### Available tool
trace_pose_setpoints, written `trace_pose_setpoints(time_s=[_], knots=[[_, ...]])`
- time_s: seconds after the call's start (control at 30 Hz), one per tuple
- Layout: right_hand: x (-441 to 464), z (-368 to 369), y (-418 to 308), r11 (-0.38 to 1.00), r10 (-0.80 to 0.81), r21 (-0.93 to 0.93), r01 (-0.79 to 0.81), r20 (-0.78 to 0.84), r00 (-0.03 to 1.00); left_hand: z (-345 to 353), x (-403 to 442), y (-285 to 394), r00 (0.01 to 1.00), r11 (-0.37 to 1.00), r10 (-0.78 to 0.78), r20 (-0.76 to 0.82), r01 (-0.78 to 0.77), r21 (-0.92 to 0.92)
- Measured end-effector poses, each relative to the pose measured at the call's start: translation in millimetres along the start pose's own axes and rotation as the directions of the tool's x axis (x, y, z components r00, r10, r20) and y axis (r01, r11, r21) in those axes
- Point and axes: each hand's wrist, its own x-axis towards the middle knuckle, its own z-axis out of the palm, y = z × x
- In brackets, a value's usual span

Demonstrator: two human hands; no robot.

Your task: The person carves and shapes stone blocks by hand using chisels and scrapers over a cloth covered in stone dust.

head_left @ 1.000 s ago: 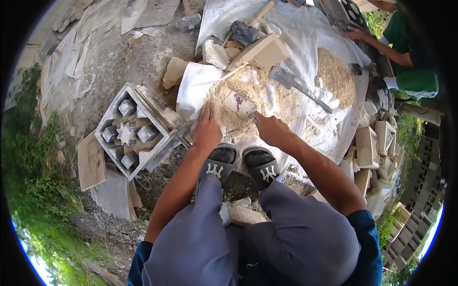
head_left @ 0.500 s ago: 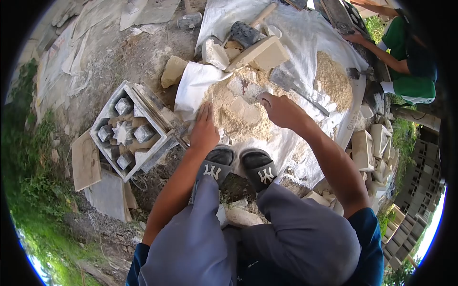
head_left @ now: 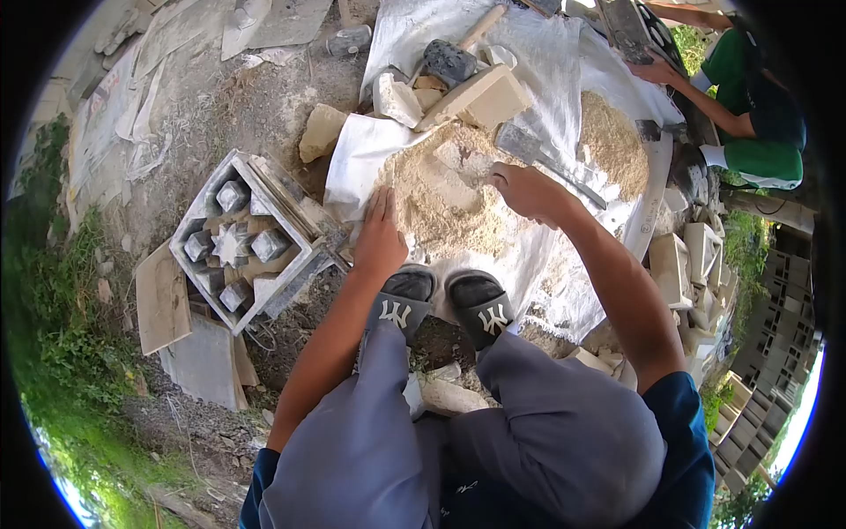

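My right hand (head_left: 529, 192) is closed in a fist at the right side of a heap of pale sandy powder (head_left: 423, 207). From it a flat, dusty blade with a brownish mark, apparently a trowel (head_left: 467, 161), reaches left over the powder. My left hand (head_left: 381, 238) lies with fingers stretched out at the heap's left edge, touching the white sheet (head_left: 352, 167) there. Just beyond my right hand rests a flat-bladed tool with a long handle (head_left: 520, 144). A mallet with a dark head (head_left: 449, 62) leans on pale stone blocks (head_left: 493, 101) behind the powder.
At left sits a square mould (head_left: 242, 242) with a star and raised blocks, on boards (head_left: 163, 295). A second powder pile (head_left: 612, 145) lies to the right. Another person (head_left: 745, 115) works at upper right, hands on a dark frame. Cast blocks (head_left: 674, 269) are stacked at right.
My right hand and the trowel have shifted slightly right and away from me over the powder. My left hand stays put. The other person's dark frame has tilted a little.
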Motion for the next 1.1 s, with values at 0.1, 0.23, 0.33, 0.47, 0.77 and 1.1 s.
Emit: trace_pose_setpoints(time_s=[0.1, 0.23, 0.33, 0.47, 0.77, 1.1], knots=[[35, 49, 7, 0.971, -0.195, -0.156, 0.180, -0.087, 0.977, 2, 10, 0, 0.999, 0.998, -0.010, -0.044, 0.012, 0.060], [28, 93, 2, 0.994, -0.088, -0.078, 0.078, -0.144, 0.986, -4, 9, 3, 1.000, 0.999, -0.022, -0.007, 0.022, 0.035], [27, 66, 3, 0.991, -0.132, -0.030, 0.131, -0.046, 0.990, -4, 4, 6, 0.999, 0.999, -0.016, 0.028, 0.015, 0.045], [17, 80, 7, 0.997, -0.043, -0.067, 0.040, -0.053, 0.998, -6, 9, 5, 0.999, 0.999, -0.028, 0.026, 0.027, 0.031], [21, 71, 12, 0.990, -0.094, -0.119, 0.080, -0.115, 0.989, -3, 10, 4, 0.999, 0.998, -0.038, 0.036, 0.036, 0.059], [23, 55, 56, 0.985, -0.172, -0.020, 0.171, -0.192, 0.966, 3, 1, 7, 0.999, 0.997, -0.017, 0.031, 0.015, 0.070]])
